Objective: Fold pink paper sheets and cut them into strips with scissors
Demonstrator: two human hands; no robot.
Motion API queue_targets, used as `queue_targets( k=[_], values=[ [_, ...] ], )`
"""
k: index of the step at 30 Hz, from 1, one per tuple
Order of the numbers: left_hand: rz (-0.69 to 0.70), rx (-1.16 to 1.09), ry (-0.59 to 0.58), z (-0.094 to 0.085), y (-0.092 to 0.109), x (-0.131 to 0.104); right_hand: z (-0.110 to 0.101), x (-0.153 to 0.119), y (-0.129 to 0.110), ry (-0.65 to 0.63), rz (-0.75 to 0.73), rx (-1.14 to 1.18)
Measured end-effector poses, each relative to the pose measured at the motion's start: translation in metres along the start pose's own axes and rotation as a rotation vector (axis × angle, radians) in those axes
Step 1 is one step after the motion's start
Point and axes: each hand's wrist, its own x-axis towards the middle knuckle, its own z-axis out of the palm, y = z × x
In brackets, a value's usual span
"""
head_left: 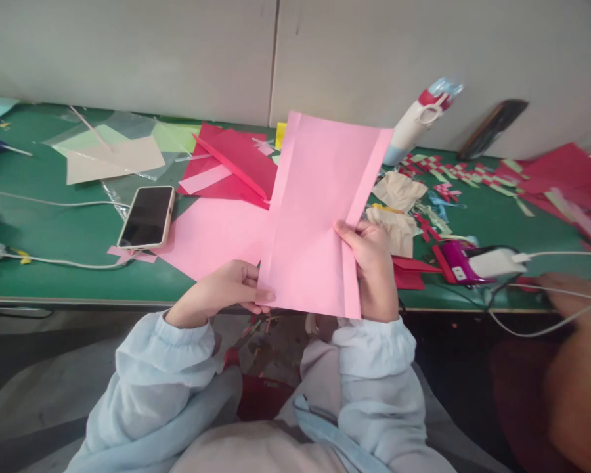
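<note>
Between my hands I hold up a sheet of pink paper with narrow strips folded in along its left and right sides. My left hand pinches its lower left corner between thumb and fingers. On the other side, my right hand grips the right edge, thumb on the front over the folded strip and the fingers mostly hidden behind. The sheet is tilted, its top leaning toward the wall. Behind it on the table lies another pink sheet, partly covered by a smartphone and red folded paper.
The green table backs onto a pale wall. A white bottle, small cloth pouches and woven paper strips stand or lie to the right. White cables run to a purple power socket. Another person's arm is at far right.
</note>
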Motion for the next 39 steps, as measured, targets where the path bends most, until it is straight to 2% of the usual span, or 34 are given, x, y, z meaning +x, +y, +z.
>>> queue_targets(
  k=[5,15,21,24,27,32,34,39],
  values=[
    [0.013,0.043,-0.040,-0.003,-0.002,-0.002,-0.001,0.000,0.000,0.002,0.003,-0.032],
    [0.037,0.000,0.075,-0.005,0.000,-0.007,-0.003,0.003,0.002,-0.017,0.017,-0.033],
    [0.039,0.051,0.026,-0.006,-0.002,-0.009,-0.003,-0.001,-0.003,-0.067,0.056,-0.038],
    [0.064,0.041,0.087,-0.006,-0.002,-0.009,-0.002,-0.003,-0.002,-0.107,0.076,-0.056],
    [0.099,0.029,0.223,-0.009,-0.005,-0.005,-0.001,-0.002,0.001,-0.141,0.100,-0.072],
    [0.267,-0.112,0.438,-0.014,-0.009,0.003,0.000,0.000,0.004,-0.156,0.097,-0.084],
    [0.275,-0.129,0.471,-0.015,-0.009,0.004,0.000,0.001,0.005,-0.160,0.083,-0.083],
    [0.263,-0.135,0.464,-0.016,-0.010,0.004,0.000,0.001,0.007,-0.175,0.075,-0.084]
  ],
)
